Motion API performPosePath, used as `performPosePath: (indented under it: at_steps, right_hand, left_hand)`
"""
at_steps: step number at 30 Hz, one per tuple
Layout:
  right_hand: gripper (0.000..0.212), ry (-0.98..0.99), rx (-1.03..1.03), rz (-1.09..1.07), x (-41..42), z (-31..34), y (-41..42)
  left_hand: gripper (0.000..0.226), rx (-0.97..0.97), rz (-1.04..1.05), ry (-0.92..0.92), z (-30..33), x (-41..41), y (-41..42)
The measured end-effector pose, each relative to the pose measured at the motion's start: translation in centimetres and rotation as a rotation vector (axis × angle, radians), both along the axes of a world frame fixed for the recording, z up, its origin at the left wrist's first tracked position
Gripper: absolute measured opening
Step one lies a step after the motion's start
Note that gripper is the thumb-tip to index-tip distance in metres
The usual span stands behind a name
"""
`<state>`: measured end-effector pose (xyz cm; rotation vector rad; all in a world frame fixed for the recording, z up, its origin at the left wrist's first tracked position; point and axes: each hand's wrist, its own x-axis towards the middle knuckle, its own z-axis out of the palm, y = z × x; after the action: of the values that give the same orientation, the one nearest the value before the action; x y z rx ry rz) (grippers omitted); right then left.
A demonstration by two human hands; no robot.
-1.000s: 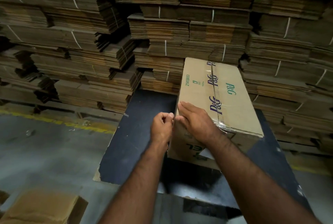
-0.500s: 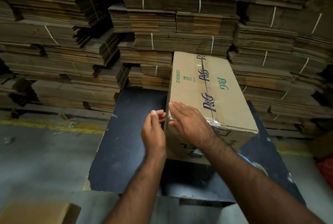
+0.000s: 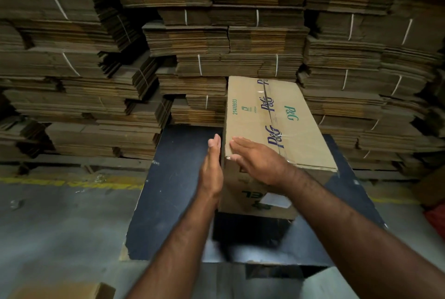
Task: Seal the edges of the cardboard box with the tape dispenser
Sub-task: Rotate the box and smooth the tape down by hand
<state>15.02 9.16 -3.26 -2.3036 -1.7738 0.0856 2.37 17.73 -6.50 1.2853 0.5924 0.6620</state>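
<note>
Smoothing tape at box (image 3: 277, 115) near corner, 7 o'clock. Left hand (image 3: 212, 166) flat on side, right hand (image 3: 257, 159) flat on top, fingers straight, holding nothing. Next I'd need the dispenser; not visible.

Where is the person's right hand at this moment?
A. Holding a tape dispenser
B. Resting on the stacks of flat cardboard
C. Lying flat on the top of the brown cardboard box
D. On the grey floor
C: the right hand lies with straight fingers on the near top corner of the brown cardboard box; no dispenser is seen.
</note>
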Motion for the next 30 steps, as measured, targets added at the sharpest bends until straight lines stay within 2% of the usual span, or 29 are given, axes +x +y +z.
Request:
performPosePath:
  at_steps: [4, 8, 11, 13, 16, 18, 22, 24, 27, 28, 30]
  right_hand:
    - [0.064, -0.157, 0.001, -0.145, -0.4, -1.2, -1.4]
    - [0.073, -0.226, -0.036, -0.092, 0.1, -2.0, -1.3]
    - [0.068, -0.179, -0.065, -0.046, 0.5, -1.7, -2.0]
    - [0.065, -0.122, -0.022, -0.101, 0.8, -1.5, -2.8]
    - [0.061, -0.241, 0.093, -0.21, 0.4, -2.7, -3.8]
    - [0.058, -0.291, 0.097, -0.242, 0.2, -3.7, -3.6]
    - [0.065, -0.308, 0.008, -0.187, 0.7, -3.7, -4.0]
    - [0.071, -0.208, 0.005, -0.135, 1.1, -3.1, -4.4]
    - [0.089, -0.083, 0.069, -0.185, 1.4, -2.0, -4.9]
    - [0.087, -0.085, 0.087, -0.221, 1.5, -1.9, -5.0]
    - [0.071, -0.124, 0.11, -0.276, 1.4, -2.1, -5.3]
  left_hand:
    - [0.059, 0.28, -0.026, 0.151, -1.5, 0.1, 0.3]
    - [0.051, 0.499, -0.052, 0.234, -1.6, 0.1, 0.8]
    - [0.054, 0.771, -0.115, 0.244, -1.9, 0.3, 1.8]
    - [0.054, 0.927, -0.142, 0.269, -1.8, 1.0, 2.3]
    - [0.057, 1.198, -0.172, 0.309, -2.1, 2.0, 2.9]
    - [0.061, 1.343, -0.168, 0.313, -3.0, 2.2, 3.4]
    - [0.056, 1.494, -0.203, 0.352, -3.9, 1.7, 4.4]
    - [0.057, 1.539, -0.22, 0.355, -3.6, 1.3, 4.6]
    - [0.061, 1.496, -0.23, 0.386, -2.6, 1.3, 4.2]
    - [0.063, 1.482, -0.215, 0.401, -2.3, 1.6, 3.8]
    - [0.062, 1.476, -0.172, 0.42, -2.0, 2.5, 2.8]
